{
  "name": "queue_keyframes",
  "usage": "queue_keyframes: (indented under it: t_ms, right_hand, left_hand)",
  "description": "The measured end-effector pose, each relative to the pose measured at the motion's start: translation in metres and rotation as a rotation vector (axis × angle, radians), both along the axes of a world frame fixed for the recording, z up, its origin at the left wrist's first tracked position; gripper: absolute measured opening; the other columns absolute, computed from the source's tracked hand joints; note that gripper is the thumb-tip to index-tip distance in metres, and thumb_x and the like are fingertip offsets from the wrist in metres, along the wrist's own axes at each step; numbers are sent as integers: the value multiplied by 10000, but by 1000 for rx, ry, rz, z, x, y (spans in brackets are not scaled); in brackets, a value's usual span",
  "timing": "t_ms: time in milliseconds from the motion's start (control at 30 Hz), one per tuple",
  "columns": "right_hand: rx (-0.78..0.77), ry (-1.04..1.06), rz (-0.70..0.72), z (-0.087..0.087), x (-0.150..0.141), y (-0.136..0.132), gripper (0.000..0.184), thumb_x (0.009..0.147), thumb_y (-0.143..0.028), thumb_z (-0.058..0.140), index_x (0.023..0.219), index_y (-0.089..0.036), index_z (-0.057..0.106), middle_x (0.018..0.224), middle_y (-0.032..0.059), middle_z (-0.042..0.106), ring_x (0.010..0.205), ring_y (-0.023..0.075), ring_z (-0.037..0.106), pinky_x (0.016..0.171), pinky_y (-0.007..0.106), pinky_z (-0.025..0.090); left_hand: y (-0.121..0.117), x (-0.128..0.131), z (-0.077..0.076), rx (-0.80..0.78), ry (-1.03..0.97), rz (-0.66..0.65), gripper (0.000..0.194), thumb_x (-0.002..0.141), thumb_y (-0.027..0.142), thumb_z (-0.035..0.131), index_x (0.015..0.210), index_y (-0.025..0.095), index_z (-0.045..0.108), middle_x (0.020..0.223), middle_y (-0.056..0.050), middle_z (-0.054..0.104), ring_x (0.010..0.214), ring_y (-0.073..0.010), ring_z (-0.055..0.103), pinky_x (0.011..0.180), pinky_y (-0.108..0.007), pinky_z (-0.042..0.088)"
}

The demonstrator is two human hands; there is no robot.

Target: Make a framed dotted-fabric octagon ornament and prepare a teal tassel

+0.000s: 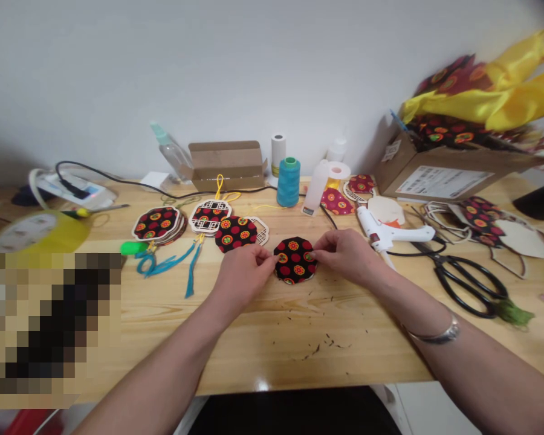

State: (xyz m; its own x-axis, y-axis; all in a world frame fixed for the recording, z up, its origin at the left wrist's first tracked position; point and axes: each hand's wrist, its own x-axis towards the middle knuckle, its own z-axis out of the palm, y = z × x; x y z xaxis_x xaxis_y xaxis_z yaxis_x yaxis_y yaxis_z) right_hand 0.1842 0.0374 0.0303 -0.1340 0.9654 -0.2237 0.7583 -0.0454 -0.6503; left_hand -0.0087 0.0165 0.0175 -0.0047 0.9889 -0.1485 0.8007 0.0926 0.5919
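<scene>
A scalloped round piece covered in black fabric with red and orange flowers [294,263] is on the wooden table in front of me. My left hand [250,266] pinches its left edge between thumb and finger. At the opposite edge, my right hand [342,257] has its fingers closed on the rim. Just left lies another round of the same fabric [236,234], partly over a pale openwork wooden frame [259,229]. A white glue gun [392,232] rests beyond my right hand. Small dark scraps [320,348] are scattered nearer to me.
Black-handled scissors [474,284] lie at right, below a cardboard box [439,169] heaped with fabric. Finished ornaments with blue tassels [161,223] are at left. A blue thread spool [289,184], a squeeze bottle [315,188] and an open carton [226,175] stand near the wall.
</scene>
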Motion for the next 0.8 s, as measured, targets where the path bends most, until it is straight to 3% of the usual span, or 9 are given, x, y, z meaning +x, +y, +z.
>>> queue_keyframes:
  t_ms: [433,633,800]
  right_hand:
    - [13,59,4,-9,2,-3,129,667,-271,647,741,-168,624,660,15,647,575,125,548,518,251,389]
    - [41,90,-2,-8,2,-5,354,676,-239,644,1000,-147,535,635,-5,619,572,131,549,527,258,394]
    - [330,182,-79,-11,7,0,265,753,-215,546,1009,-151,558,754,26,634,653,133,553,612,274,418]
  left_hand:
    - [1,-1,-6,7,-47,11,192,718,383,561,651,207,598,638,2,659,576,-161,570,571,-280,393]
    - [0,-4,-10,14,-135,10,181,730,388,570,721,206,565,658,2,658,601,-165,594,578,-280,408]
    - [-3,-1,-4,209,-44,2,133,764,342,560,770,210,568,704,7,639,634,-157,568,609,-284,411]
